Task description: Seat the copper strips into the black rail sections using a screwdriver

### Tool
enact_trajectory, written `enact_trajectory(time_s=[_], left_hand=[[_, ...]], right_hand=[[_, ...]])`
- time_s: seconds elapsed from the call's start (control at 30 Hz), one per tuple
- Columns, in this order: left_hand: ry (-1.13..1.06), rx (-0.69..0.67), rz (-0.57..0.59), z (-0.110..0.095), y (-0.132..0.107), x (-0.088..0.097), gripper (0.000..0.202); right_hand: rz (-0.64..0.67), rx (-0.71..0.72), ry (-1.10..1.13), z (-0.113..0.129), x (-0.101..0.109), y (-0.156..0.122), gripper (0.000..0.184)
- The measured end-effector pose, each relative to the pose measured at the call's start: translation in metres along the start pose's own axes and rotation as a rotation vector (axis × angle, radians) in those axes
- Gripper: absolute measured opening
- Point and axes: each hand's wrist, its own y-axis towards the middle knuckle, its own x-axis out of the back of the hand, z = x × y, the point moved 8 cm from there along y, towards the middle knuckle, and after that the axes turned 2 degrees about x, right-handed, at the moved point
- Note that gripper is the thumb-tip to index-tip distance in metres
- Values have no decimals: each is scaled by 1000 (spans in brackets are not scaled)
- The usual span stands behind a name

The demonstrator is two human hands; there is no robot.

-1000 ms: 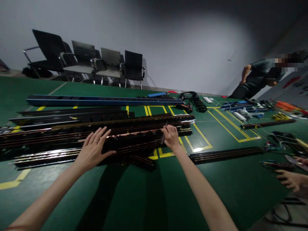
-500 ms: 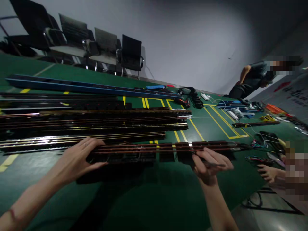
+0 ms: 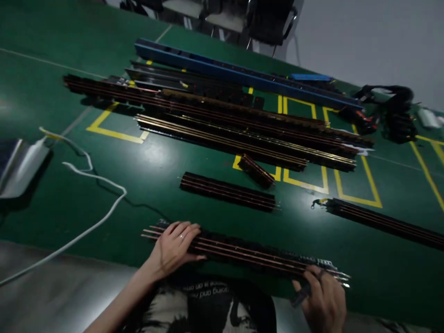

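A black rail with several long copper rods (image 3: 246, 249) lies along the near side of the green surface, bare rod tips showing at both ends. My left hand (image 3: 176, 245) grips it near its left end, fingers over the top and thumb on the near side. Close to its right end is my right hand (image 3: 326, 296), fingers curled around a small dark handheld tool (image 3: 301, 296) whose kind I cannot make out. The right fingertips are at the rods. Just beyond lie a shorter black rail with copper rods (image 3: 229, 190) and a very short piece (image 3: 256, 171).
Several long dark rails (image 3: 222, 138) and a blue beam (image 3: 243, 78) lie farther back. At right are another rail (image 3: 385, 219) and a black device (image 3: 398, 113). A white cable (image 3: 104, 215) runs along the left. Chairs (image 3: 270, 23) stand behind.
My view has swung down and left, bringing both ends of the rail into sight. Both hands stay at a rail, the right still with the tool. The other people are out of view.
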Motion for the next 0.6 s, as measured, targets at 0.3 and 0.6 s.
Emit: enact_trajectory(time_s=[0.3,0.6], left_hand=[[-125,121,-54,-9,39,-14,48],[-106,178,-138,35,32,6,41]], right_hand=[[69,-40,-62,-19,-17,-3,31],[-75,-283,-7,-36,-34,20,35]])
